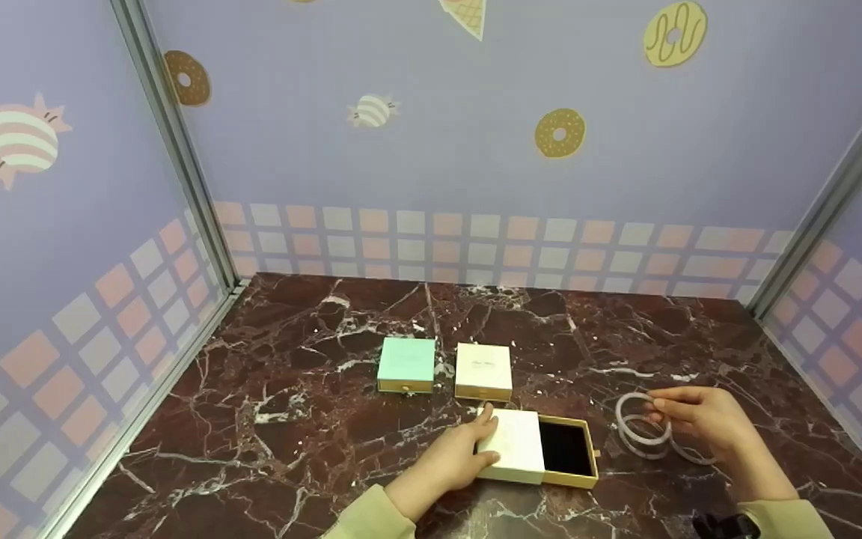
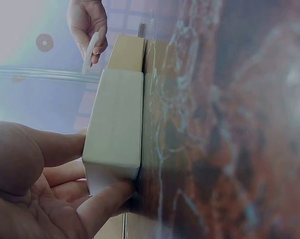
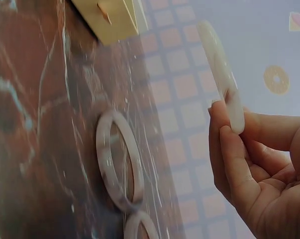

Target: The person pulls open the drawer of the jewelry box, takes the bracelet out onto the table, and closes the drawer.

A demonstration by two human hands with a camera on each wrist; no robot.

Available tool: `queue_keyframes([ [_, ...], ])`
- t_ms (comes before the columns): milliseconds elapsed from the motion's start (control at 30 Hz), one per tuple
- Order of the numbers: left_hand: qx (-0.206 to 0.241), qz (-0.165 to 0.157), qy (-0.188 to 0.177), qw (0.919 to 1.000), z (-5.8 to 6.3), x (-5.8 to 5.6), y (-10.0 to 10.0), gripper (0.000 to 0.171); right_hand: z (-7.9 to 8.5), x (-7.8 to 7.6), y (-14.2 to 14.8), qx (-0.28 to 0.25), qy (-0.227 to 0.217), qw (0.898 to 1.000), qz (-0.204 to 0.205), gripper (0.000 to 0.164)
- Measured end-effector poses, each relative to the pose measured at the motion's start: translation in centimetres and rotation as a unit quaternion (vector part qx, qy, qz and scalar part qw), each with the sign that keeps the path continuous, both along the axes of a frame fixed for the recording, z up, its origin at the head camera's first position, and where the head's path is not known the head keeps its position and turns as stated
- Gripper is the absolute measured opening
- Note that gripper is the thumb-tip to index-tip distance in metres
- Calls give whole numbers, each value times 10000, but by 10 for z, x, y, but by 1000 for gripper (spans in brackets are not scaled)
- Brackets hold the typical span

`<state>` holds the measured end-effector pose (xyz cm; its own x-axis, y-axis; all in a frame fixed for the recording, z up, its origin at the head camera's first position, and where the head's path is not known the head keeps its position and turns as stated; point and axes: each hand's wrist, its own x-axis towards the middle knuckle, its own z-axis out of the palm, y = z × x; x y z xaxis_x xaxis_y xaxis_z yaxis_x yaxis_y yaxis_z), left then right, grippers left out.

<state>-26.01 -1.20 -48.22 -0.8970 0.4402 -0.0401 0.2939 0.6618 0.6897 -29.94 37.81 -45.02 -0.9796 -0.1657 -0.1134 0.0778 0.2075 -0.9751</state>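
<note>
My right hand (image 1: 708, 419) pinches a pale, marbled bangle (image 3: 223, 74) between thumb and fingertips, raised above the table. Below it, two similar bangles lie on the dark marble: one ring (image 3: 105, 154) in full view, and another ring (image 3: 132, 230) cut off at the lower edge of the right wrist view. With thumb and fingers around its left end, my left hand (image 1: 450, 457) grips a white drawer-style gift box (image 1: 517, 449). The box lies flat on the table. Its gold-edged drawer (image 1: 567, 449), lined in black, sticks out to the right with nothing in it.
Behind the white box stand a mint-green box (image 1: 407, 359) and a cream box (image 1: 483, 367) side by side, both closed. Patterned panels (image 1: 401, 165) enclose the back and sides of the marble tabletop (image 1: 266, 464). A dark strap (image 1: 730, 525) shows at the right wrist.
</note>
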Motion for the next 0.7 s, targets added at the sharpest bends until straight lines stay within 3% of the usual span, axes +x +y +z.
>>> queue_keyframes([
  [267, 9, 18, 74, 10000, 0, 0, 0, 61, -5, 0, 24, 273, -120, 9993, -224, 35],
  [500, -46, 16, 118, 9999, -1, 1, 0, 60, -9, 1, 45, -127, -325, 9984, -449, 17],
  [700, -57, -2, 197, 9998, -1, 1, 0, 60, -14, 3, 62, -412, -514, 9961, -591, 19],
])
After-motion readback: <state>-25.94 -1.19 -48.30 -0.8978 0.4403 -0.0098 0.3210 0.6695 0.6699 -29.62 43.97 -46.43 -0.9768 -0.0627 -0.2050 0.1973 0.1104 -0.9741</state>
